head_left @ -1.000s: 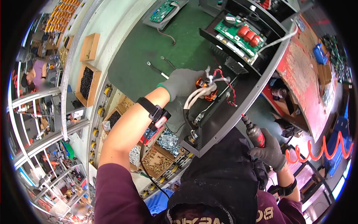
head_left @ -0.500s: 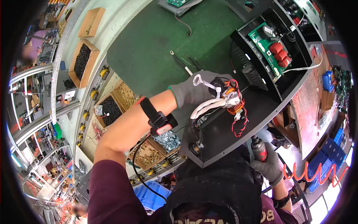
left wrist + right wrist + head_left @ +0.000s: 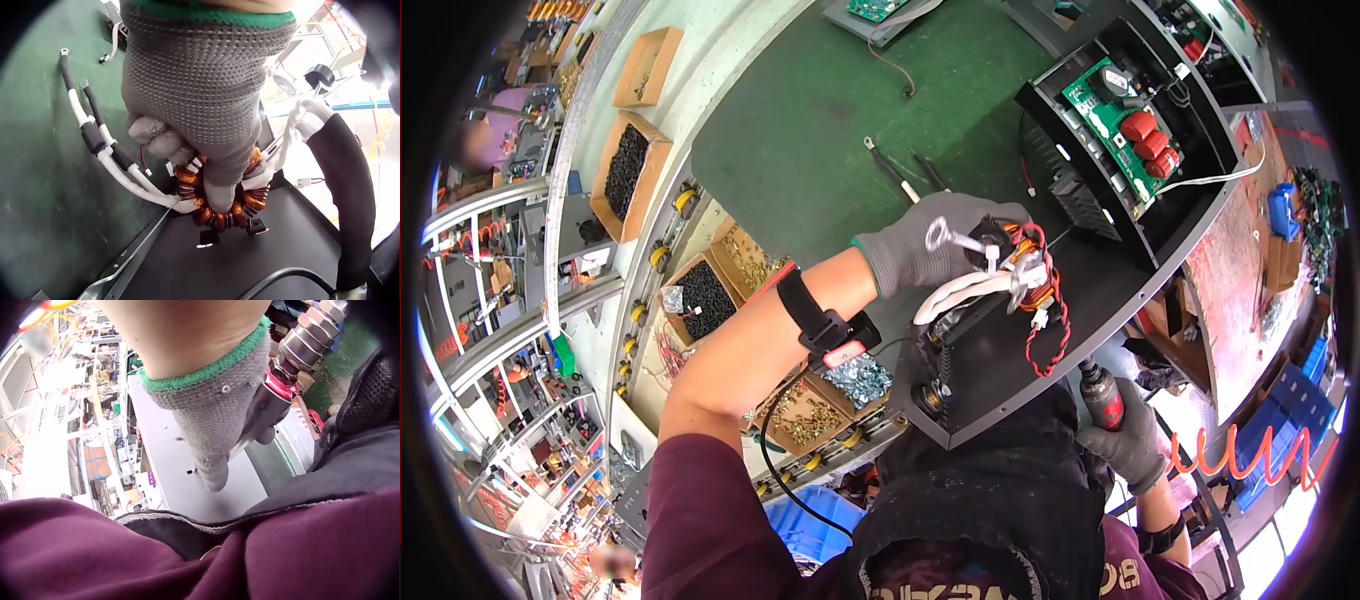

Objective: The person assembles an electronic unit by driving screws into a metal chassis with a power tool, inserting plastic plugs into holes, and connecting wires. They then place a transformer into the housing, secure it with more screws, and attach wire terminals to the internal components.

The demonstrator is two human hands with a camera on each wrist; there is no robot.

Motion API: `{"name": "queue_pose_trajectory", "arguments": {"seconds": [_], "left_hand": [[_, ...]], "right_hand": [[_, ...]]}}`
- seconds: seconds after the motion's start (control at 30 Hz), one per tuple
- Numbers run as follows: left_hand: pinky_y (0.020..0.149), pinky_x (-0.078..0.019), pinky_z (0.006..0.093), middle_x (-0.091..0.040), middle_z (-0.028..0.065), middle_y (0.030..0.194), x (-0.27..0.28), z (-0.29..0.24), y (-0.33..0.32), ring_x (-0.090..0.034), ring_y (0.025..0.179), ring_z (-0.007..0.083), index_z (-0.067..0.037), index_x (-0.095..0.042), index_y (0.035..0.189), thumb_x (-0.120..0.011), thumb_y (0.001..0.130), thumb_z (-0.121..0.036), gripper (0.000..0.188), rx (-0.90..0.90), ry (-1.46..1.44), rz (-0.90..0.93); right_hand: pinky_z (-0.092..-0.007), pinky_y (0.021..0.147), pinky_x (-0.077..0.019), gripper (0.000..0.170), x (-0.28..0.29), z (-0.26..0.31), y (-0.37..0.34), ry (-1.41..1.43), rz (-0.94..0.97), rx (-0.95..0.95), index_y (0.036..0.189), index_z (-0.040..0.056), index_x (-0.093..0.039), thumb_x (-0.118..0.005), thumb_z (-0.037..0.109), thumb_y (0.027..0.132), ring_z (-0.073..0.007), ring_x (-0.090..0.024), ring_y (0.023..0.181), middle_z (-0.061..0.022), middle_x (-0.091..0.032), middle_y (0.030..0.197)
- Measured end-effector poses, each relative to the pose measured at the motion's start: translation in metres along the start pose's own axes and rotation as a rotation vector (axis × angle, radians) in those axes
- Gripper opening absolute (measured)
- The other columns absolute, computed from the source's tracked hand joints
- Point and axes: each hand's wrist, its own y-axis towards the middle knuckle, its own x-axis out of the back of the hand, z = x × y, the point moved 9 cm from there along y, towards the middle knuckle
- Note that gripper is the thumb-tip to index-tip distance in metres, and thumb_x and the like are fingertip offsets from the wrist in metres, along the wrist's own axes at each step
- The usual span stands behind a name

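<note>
My gloved left hand [image 3: 935, 240] grips a toroidal coil [image 3: 253, 200] wound with copper wire. In the left wrist view the thumb reaches into its ring. White-sleeved cables run from the coil, and one ring terminal [image 3: 938, 235] sticks up over the glove. Two more cables [image 3: 112, 169] with ring lugs trail onto the green mat. Below the coil lies the floor of a dark metal case [image 3: 1000, 380]. A twisted red-black lead [image 3: 1055, 340] dangles beside it. Off the case's near edge, my gloved right hand [image 3: 1130, 440] holds a power screwdriver [image 3: 1103, 398], its bit end pointing away from me.
A green circuit board [image 3: 1105, 130] with red parts sits in the case's far section. Left are cardboard boxes of black screws [image 3: 698, 300], brass fasteners [image 3: 800, 418] and silver fasteners [image 3: 855, 378]. A coiled red hose [image 3: 1250, 455] hangs at right.
The head view has shifted, so the case sits farther right. My left hand has moved the coil rightward over the case floor and turned it. My right hand still holds the screwdriver, slightly lower in view.
</note>
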Motion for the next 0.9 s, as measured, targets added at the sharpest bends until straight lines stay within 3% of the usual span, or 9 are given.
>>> {"name": "queue_pose_trajectory", "arguments": {"seconds": [0.1,0.23,0.3,0.43,0.5,0.57,0.77,0.83,0.9], "left_hand": [[0.073,-0.0507,0.039,-0.065,0.0101,0.091,0.006,-0.012,0.0,-0.064,0.085,0.0303,-0.016,-0.056,0.106,-0.064,0.078,-0.036,0.035,-0.029,0.142,-0.095],[0.085,-0.0489,0.0293,-0.065,0.0063,0.102,-0.002,0.006,0.004,-0.063,0.094,0.0205,-0.011,-0.057,0.113,-0.062,0.082,-0.016,0.032,0.121,0.355,0.033],[0.072,-0.0509,0.0389,-0.065,0.0099,0.091,-0.002,-0.001,0.0,-0.064,0.085,0.0305,-0.014,-0.057,0.105,-0.062,0.081,-0.033,0.031,0.056,0.106,0.041],[0.078,-0.0499,0.0363,-0.065,0.0088,0.098,-0.003,0.001,-0.006,-0.063,0.089,0.0302,-0.014,-0.057,0.109,-0.063,0.082,-0.03,0.032,0.028,-0.109,-0.049],[0.082,-0.049,0.0331,-0.064,0.0071,0.103,0.003,0.002,-0.004,-0.063,0.094,0.0263,-0.015,-0.057,0.11,-0.066,0.08,-0.028,0.034,0.008,0.137,-0.081],[0.084,-0.0485,0.0309,-0.064,0.0054,0.103,0.003,0.019,-0.003,-0.063,0.095,0.0231,-0.014,-0.058,0.111,-0.069,0.078,-0.027,0.037,0.188,-0.03,-0.04],[0.085,-0.0494,0.0301,-0.064,0.0044,0.103,-0.009,0.01,0.001,-0.064,0.094,0.0227,-0.013,-0.058,0.11,-0.069,0.077,-0.025,0.037,0.135,0.004,-0.054],[0.081,-0.0515,0.0311,-0.066,0.0067,0.099,-0.007,0.009,0.004,-0.065,0.092,0.0242,-0.012,-0.06,0.107,-0.066,0.082,-0.046,0.043,0.104,0.169,-0.086],[0.08,-0.0519,0.0316,-0.066,0.0058,0.099,-0.002,0.002,0.004,-0.065,0.09,0.0254,-0.013,-0.061,0.105,-0.067,0.081,-0.044,0.039,0.096,0.207,-0.086]], "right_hand": [[-0.0356,0.067,-0.0486,0.069,0.0,-0.002,0.001,0.008,-0.02,0.029,0.113,0.0019,-0.055,-0.085,0.033,0.059,-0.0257,-0.061,0.067,-0.0122,-0.064,0.079],[-0.0356,0.067,-0.0487,0.067,0.0,-0.004,0.001,-0.004,-0.035,0.038,0.112,0.0021,-0.055,-0.085,0.031,0.058,-0.0264,-0.061,0.066,-0.0128,-0.064,0.078],[-0.0359,0.066,-0.0488,0.067,0.001,0.0,0.002,-0.009,-0.039,0.054,0.111,0.0023,-0.055,-0.085,0.031,0.058,-0.0271,-0.061,0.066,-0.0131,-0.064,0.078],[-0.0368,0.066,-0.0493,0.065,0.004,0.002,0.004,-0.074,-0.032,0.102,0.11,0.003,-0.055,-0.085,0.031,0.059,-0.0293,-0.063,0.068,-0.0142,-0.064,0.078],[-0.0371,0.067,-0.0495,0.065,0.005,0.009,0.005,-0.09,-0.044,0.108,0.109,0.0031,-0.056,-0.085,0.031,0.059,-0.0299,-0.063,0.069,-0.0145,-0.065,0.079],[-0.0373,0.067,-0.0497,0.064,0.006,0.011,0.007,-0.109,-0.053,0.119,0.109,0.0033,-0.056,-0.085,0.031,0.059,-0.0306,-0.064,0.07,-0.0149,-0.065,0.08],[-0.0367,0.068,-0.0498,0.064,0.0,0.001,0.007,-0.039,-0.009,0.066,0.108,0.0029,-0.056,-0.085,0.032,0.058,-0.0304,-0.064,0.07,-0.0147,-0.065,0.081],[-0.0365,0.069,-0.0497,0.063,0.001,0.002,0.006,-0.031,-0.029,0.064,0.107,0.0026,-0.056,-0.085,0.031,0.059,-0.0302,-0.063,0.07,-0.0146,-0.065,0.081],[-0.0364,0.069,-0.0497,0.063,0.0,0.001,0.006,-0.022,-0.025,0.054,0.107,0.0024,-0.056,-0.085,0.03,0.059,-0.0298,-0.063,0.069,-0.0145,-0.065,0.081]]}}
